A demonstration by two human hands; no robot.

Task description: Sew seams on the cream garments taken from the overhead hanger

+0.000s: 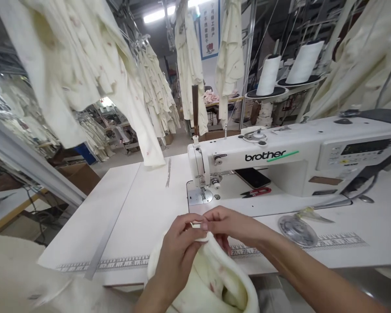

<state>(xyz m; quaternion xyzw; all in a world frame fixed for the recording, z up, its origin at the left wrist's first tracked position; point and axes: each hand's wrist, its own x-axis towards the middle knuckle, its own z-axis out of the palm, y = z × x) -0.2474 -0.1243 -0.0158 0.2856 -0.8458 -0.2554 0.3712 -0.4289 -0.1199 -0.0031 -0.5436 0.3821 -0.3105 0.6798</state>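
While the left hand [177, 256] and right hand [236, 226] both pinch a cream garment [208, 278], a sewing machine [273, 150] sits just ahead.

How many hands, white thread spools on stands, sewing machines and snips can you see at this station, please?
Hands: 2
Thread spools: 2
Sewing machine: 1
Snips: 1
Total: 6
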